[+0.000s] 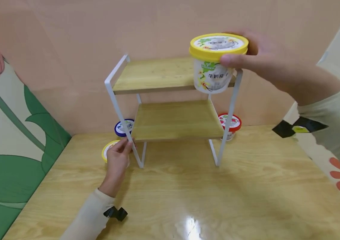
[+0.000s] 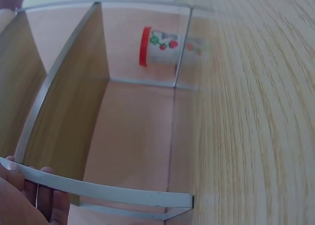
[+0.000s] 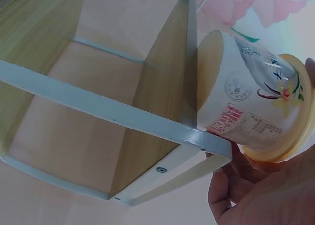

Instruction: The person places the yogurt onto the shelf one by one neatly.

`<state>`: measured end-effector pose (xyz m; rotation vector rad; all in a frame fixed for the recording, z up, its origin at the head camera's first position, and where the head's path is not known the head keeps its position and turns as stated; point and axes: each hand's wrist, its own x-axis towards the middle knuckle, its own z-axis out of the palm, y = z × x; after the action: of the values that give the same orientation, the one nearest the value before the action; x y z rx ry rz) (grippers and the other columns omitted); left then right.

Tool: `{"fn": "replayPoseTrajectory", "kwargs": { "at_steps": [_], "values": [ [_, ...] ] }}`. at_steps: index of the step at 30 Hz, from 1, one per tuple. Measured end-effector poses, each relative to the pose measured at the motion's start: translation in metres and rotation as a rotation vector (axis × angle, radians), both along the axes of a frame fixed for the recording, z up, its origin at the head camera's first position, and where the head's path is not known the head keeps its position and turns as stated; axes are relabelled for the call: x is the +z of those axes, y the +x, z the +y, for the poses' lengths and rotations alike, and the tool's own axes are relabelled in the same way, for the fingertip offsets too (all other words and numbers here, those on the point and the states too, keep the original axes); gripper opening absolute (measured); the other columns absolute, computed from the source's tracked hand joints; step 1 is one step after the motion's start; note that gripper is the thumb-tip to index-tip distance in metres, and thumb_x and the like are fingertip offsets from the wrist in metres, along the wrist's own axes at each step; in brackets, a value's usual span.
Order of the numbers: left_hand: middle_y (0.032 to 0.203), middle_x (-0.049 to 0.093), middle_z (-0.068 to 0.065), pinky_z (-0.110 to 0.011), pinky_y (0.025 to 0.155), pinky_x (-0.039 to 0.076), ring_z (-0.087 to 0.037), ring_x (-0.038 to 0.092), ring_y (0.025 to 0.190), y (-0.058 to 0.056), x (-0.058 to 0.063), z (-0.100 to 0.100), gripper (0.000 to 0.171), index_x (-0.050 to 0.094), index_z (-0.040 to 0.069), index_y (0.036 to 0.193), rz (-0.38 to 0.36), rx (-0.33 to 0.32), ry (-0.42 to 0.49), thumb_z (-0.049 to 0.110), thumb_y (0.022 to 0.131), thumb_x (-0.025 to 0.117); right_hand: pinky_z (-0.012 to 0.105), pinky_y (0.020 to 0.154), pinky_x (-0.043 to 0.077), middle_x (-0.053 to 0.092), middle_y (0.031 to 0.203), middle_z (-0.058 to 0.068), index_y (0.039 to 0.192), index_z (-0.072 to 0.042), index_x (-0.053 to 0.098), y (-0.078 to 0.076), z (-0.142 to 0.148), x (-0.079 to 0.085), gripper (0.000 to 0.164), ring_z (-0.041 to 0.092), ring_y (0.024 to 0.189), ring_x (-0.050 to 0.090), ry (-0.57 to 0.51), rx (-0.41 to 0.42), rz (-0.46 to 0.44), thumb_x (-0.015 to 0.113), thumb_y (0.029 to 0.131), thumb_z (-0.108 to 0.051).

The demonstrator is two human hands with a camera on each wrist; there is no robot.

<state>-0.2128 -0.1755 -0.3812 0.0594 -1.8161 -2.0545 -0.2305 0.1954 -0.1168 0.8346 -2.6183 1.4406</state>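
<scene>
My right hand [image 1: 267, 60] grips a white paper tub [image 1: 213, 75] with a yellow lid, thumb on the lid's rim. In the head view the tub overlaps the right end of the upper board [image 1: 155, 73] of a two-tier shelf rack with a white metal frame. From the right wrist view, the tub's base [image 3: 209, 70] is right at that board, inside the side bar [image 3: 113, 107]. Low on the rack's left side, my left hand [image 1: 117, 160] pinches the front leg [image 2: 113, 189], its fingers curled behind the metal.
A blue-lidded tub [image 1: 123, 126] and a yellow-lidded tub [image 1: 108, 148] stand on the wooden table [image 1: 170, 196] left of the rack, partly hidden. A red-lidded tub [image 1: 232, 123] stands behind its right leg. The lower board [image 1: 176, 120] is bare.
</scene>
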Motion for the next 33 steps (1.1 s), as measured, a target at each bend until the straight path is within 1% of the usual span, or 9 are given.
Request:
{"fn": "replayPoseTrajectory", "kwargs": {
  "at_steps": [3, 5, 8, 11, 17, 23, 27, 31, 33],
  "values": [
    [0.075, 0.07, 0.015, -0.017, 0.073, 0.057, -0.004, 0.067, 0.07, -0.002, 0.001, 0.004, 0.028, 0.061, -0.019, 0.118, 0.033, -0.014, -0.008, -0.003, 0.095, 0.06, 0.021, 0.088, 0.038, 0.057, 0.129, 0.002, 0.149, -0.023, 0.036, -0.001, 0.003, 0.001, 0.054, 0.019, 0.112, 0.049, -0.019, 0.004, 0.016, 0.056, 0.098, -0.027],
    [0.078, 0.071, 0.015, -0.017, 0.074, 0.057, -0.004, 0.068, 0.071, -0.001, 0.002, 0.006, 0.029, 0.061, -0.019, 0.118, 0.045, -0.021, -0.012, -0.002, 0.095, 0.061, 0.019, 0.091, 0.036, 0.059, 0.128, 0.002, 0.148, -0.022, 0.038, -0.003, 0.004, 0.001, 0.052, 0.018, 0.113, 0.049, -0.031, 0.0, 0.021, 0.055, 0.099, -0.027],
    [0.081, 0.072, 0.014, -0.016, 0.074, 0.057, -0.004, 0.068, 0.07, 0.004, 0.0, 0.006, 0.028, 0.061, -0.019, 0.119, 0.025, -0.014, 0.005, -0.004, 0.095, 0.061, 0.021, 0.098, 0.033, 0.059, 0.128, 0.001, 0.146, -0.021, 0.039, -0.005, 0.004, -0.001, 0.049, 0.018, 0.115, 0.048, -0.046, 0.014, -0.005, 0.054, 0.1, -0.027],
    [0.082, 0.073, 0.013, -0.017, 0.073, 0.058, -0.004, 0.069, 0.07, 0.01, -0.002, 0.004, 0.027, 0.062, -0.019, 0.117, 0.002, 0.01, 0.01, -0.006, 0.094, 0.061, 0.024, 0.101, 0.029, 0.059, 0.128, 0.001, 0.145, -0.021, 0.039, -0.006, 0.003, -0.005, 0.047, 0.018, 0.117, 0.047, -0.054, 0.031, -0.023, 0.053, 0.1, -0.027],
    [0.083, 0.074, 0.013, -0.017, 0.072, 0.058, -0.004, 0.069, 0.068, 0.014, -0.005, 0.002, 0.028, 0.061, -0.02, 0.118, 0.034, 0.003, 0.012, -0.006, 0.094, 0.061, 0.024, 0.095, 0.031, 0.059, 0.127, 0.0, 0.144, -0.02, 0.039, -0.014, -0.003, -0.005, 0.047, 0.018, 0.115, 0.046, -0.063, 0.058, -0.014, 0.052, 0.1, -0.028],
    [0.081, 0.073, 0.014, -0.016, 0.071, 0.058, -0.002, 0.068, 0.068, 0.009, -0.01, 0.001, 0.028, 0.06, -0.02, 0.119, 0.047, 0.003, -0.01, -0.007, 0.094, 0.06, 0.027, 0.091, 0.03, 0.056, 0.127, -0.001, 0.143, -0.021, 0.039, -0.02, -0.006, -0.004, 0.048, 0.018, 0.114, 0.042, -0.045, 0.045, -0.046, 0.053, 0.099, -0.032],
    [0.08, 0.072, 0.014, -0.016, 0.071, 0.057, -0.003, 0.069, 0.068, 0.008, -0.01, -0.002, 0.028, 0.06, -0.019, 0.12, 0.039, 0.013, -0.02, -0.005, 0.095, 0.06, 0.029, 0.088, 0.03, 0.056, 0.124, 0.0, 0.142, -0.02, 0.039, -0.022, -0.011, -0.004, 0.047, 0.019, 0.111, 0.042, -0.044, 0.045, -0.036, 0.053, 0.099, -0.033],
    [0.079, 0.071, 0.015, -0.017, 0.07, 0.058, -0.003, 0.068, 0.068, 0.011, -0.011, -0.004, 0.029, 0.059, -0.02, 0.12, 0.022, 0.027, -0.018, -0.007, 0.095, 0.059, 0.031, 0.092, 0.03, 0.058, 0.124, 0.0, 0.141, -0.019, 0.041, -0.023, -0.016, -0.005, 0.047, 0.019, 0.111, 0.045, -0.038, 0.046, -0.041, 0.053, 0.099, -0.033],
    [0.078, 0.071, 0.014, -0.017, 0.07, 0.058, -0.004, 0.068, 0.067, 0.011, -0.011, -0.005, 0.027, 0.06, -0.021, 0.118, 0.022, 0.036, -0.008, -0.008, 0.094, 0.059, 0.032, 0.099, 0.029, 0.058, 0.126, 0.0, 0.141, -0.02, 0.041, -0.023, -0.018, -0.006, 0.046, 0.019, 0.115, 0.045, -0.037, 0.053, -0.055, 0.054, 0.099, -0.034]
  ]
}}
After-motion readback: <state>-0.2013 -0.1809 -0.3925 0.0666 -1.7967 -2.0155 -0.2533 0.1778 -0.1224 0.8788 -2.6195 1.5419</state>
